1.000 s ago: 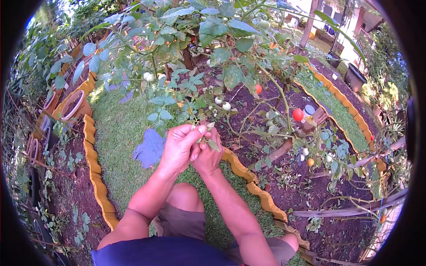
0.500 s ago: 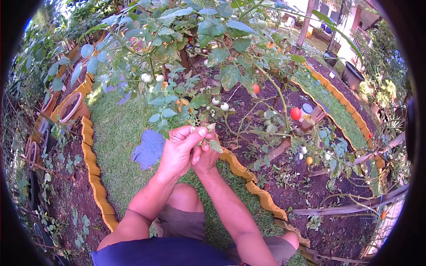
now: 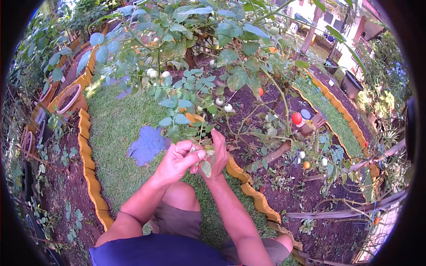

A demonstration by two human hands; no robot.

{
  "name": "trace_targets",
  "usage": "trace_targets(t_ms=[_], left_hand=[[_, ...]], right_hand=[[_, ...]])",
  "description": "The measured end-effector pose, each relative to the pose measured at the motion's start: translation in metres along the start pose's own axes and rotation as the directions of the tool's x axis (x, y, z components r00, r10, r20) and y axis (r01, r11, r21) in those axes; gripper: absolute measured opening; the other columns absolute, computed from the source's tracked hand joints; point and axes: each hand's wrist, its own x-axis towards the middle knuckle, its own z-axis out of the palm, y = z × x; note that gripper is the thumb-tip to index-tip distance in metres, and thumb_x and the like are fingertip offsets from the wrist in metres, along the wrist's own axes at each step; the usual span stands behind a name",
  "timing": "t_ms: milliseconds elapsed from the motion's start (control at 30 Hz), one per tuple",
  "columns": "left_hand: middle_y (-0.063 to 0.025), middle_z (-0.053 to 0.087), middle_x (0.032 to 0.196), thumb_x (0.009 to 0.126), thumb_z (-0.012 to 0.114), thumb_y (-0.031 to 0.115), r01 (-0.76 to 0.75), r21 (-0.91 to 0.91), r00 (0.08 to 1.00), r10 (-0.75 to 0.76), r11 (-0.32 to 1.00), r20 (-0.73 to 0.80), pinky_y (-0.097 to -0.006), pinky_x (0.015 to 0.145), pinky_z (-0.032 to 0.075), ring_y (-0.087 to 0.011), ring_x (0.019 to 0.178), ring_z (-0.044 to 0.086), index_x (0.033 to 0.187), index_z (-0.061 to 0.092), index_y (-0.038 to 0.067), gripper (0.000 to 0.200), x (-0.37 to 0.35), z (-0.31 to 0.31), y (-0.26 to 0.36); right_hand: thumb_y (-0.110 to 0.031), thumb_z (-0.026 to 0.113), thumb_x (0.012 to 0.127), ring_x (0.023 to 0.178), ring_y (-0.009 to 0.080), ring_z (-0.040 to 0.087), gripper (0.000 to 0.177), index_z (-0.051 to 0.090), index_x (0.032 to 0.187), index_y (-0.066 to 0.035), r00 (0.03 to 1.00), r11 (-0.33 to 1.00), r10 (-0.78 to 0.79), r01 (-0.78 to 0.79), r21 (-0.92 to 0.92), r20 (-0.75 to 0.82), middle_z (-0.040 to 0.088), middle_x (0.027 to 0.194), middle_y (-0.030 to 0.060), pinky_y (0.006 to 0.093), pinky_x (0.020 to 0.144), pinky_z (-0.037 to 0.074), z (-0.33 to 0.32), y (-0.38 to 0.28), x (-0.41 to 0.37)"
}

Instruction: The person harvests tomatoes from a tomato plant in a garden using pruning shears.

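The left hand [image 3: 175, 163] pinches a leafy sprig [image 3: 206, 168] under the tomato plant [image 3: 228, 30], while the right hand [image 3: 217, 158] stands close, its hold I cannot tell, and gentle steadying seems needed.

Bright daylight fills the view; its source cannot be told. Glare whitens the wall [image 3: 352, 49] at two o'clock and a strip [image 3: 388, 227] at four. Sun dapples the grass [image 3: 140, 106] near ten; shade softens it towards six. The plant [image 3: 228, 30] at twelve has pale, bluish highlights. Fisheye distortion bows the edging [image 3: 92, 179] at eight, inside a black rim; fine detail is soft.
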Motion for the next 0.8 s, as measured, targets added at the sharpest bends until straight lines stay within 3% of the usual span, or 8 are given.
trace_targets(t_ms=[67, 200, 300, 467, 600, 700, 733, 800], left_hand=[[-0.0013, 0.066, 0.077, 0.101, 0.065, 0.016, 0.002, 0.029, 1.0, -0.002, 1.0, 0.012, -0.0241, 0.055, 0.047, -0.0078, 0.063, 0.059, 0.093, 0.068, 0.003, 0.016, -0.014, -0.018, -0.006], [-0.0031, 0.068, 0.092, 0.102, 0.062, 0.02, -0.041, -0.126, 0.969, 0.008, 0.991, -0.247, -0.0258, 0.056, 0.053, -0.0113, 0.072, 0.063, 0.099, 0.066, 0.005, 0.017, -0.025, -0.058, -0.027], [-0.0042, 0.067, 0.095, 0.101, 0.063, 0.022, -0.156, -0.2, 0.853, 0.03, 0.967, -0.522, -0.0272, 0.057, 0.055, -0.0136, 0.071, 0.064, 0.102, 0.066, 0.006, 0.016, 0.004, -0.081, -0.044], [-0.0065, 0.067, 0.1, 0.102, 0.062, 0.023, -0.213, -0.263, 0.814, 0.022, 0.941, -0.581, -0.0312, 0.06, 0.058, -0.0158, 0.075, 0.067, 0.108, 0.065, 0.006, 0.018, 0.082, -0.108, -0.062], [-0.0086, 0.069, 0.106, 0.102, 0.059, 0.024, -0.283, -0.416, 0.856, 0.032, 0.864, -0.515, -0.0352, 0.066, 0.059, -0.0194, 0.084, 0.071, 0.113, 0.064, 0.006, 0.022, 0.115, -0.088, -0.053], [-0.0107, 0.07, 0.11, 0.104, 0.053, 0.027, -0.247, -0.414, 0.843, -0.016, 0.876, -0.537, -0.039, 0.072, 0.06, -0.0221, 0.089, 0.072, 0.118, 0.063, 0.004, 0.028, 0.129, -0.083, -0.045], [-0.0121, 0.07, 0.111, 0.106, 0.048, 0.03, -0.225, -0.465, 0.862, -0.047, 0.856, -0.504, -0.0406, 0.077, 0.061, -0.0238, 0.094, 0.072, 0.121, 0.062, 0.002, 0.034, 0.13, -0.083, -0.043], [-0.0134, 0.069, 0.115, 0.106, 0.049, 0.034, -0.257, -0.488, 0.857, -0.037, 0.834, -0.514, -0.0456, 0.083, 0.06, -0.0311, 0.103, 0.07, 0.128, 0.057, 0.007, 0.037, 0.134, -0.083, -0.042]], right_hand=[[-0.022, 0.087, 0.069, 0.105, 0.0421, 0.066, 0.082, 0.05, 0.137, 0.003, 0.998, 0.995, -0.06, 0.061, -0.074, 0.018, 0.062, 0.122, 0.0222, 0.0474, 0.085, 0.056, -0.009, 0.004, -0.009], [-0.029, 0.09, 0.073, 0.104, 0.0394, 0.067, 0.079, 0.052, 0.135, 0.002, 0.998, 0.99, -0.055, 0.057, -0.131, 0.023, 0.065, 0.116, 0.0208, 0.0464, 0.092, 0.055, -0.019, 0.014, -0.036], [-0.03, 0.089, 0.073, 0.103, 0.0395, 0.068, 0.076, 0.054, 0.133, 0.002, 0.986, 0.993, 0.049, -0.032, -0.11, 0.157, 0.066, 0.117, 0.0213, 0.0463, 0.092, 0.055, -0.027, 0.007, -0.037], [-0.03, 0.086, 0.077, 0.104, 0.0334, 0.07, 0.074, 0.054, 0.136, 0.001, 0.866, 0.899, 0.4, -0.434, 0.053, 0.3, 0.07, 0.115, 0.0198, 0.0431, 0.09, 0.055, -0.013, -0.002, -0.021], [-0.028, 0.085, 0.078, 0.103, 0.0351, 0.07, 0.074, 0.052, 0.137, 0.002, 0.911, 0.937, 0.322, -0.345, 0.05, 0.257, 0.07, 0.114, 0.0211, 0.0442, 0.089, 0.055, -0.002, -0.007, 0.004], [-0.028, 0.085, 0.078, 0.103, 0.0358, 0.071, 0.074, 0.052, 0.137, 0.002, 0.926, 0.948, 0.296, -0.315, 0.05, 0.233, 0.07, 0.115, 0.0221, 0.0442, 0.089, 0.055, 0.002, -0.013, 0.02], [-0.028, 0.085, 0.078, 0.104, 0.0361, 0.071, 0.074, 0.052, 0.137, 0.002, 0.922, 0.943, 0.306, -0.328, 0.057, 0.236, 0.07, 0.116, 0.0226, 0.0438, 0.089, 0.055, 0.003, -0.013, 0.023], [-0.029, 0.084, 0.079, 0.104, 0.0362, 0.071, 0.074, 0.052, 0.138, 0.002, 0.919, 0.939, 0.315, -0.338, 0.062, 0.236, 0.07, 0.116, 0.0226, 0.0438, 0.089, 0.055, 0.006, -0.014, 0.028]])
